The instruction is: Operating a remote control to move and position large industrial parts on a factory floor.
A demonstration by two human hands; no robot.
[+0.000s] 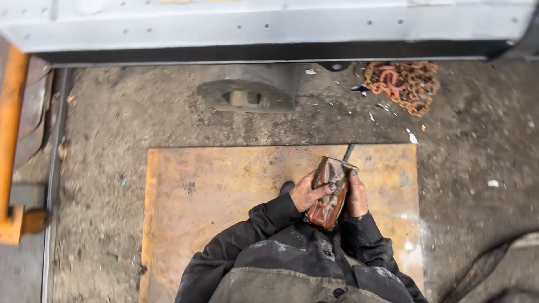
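Both of my hands hold a worn red, boxy hand controller [330, 191] in front of my chest, with a dark cable [348, 152] running out of its far end. My left hand [308, 192] wraps its left side, with the thumb laid across the face. My right hand [356, 194] grips the right side. My dark jacket sleeves [269, 224] fill the bottom of the view. Below my hands lies a rusty orange steel plate [213, 196] on the dirty floor.
A grey metal beam [269, 25] spans the top. Under it sit a round grey steel fitting [247, 90] and a heap of rusty orange chain [403, 84]. An orange rail [11, 140] runs down the left edge. A dark strap [483, 269] lies at the bottom right.
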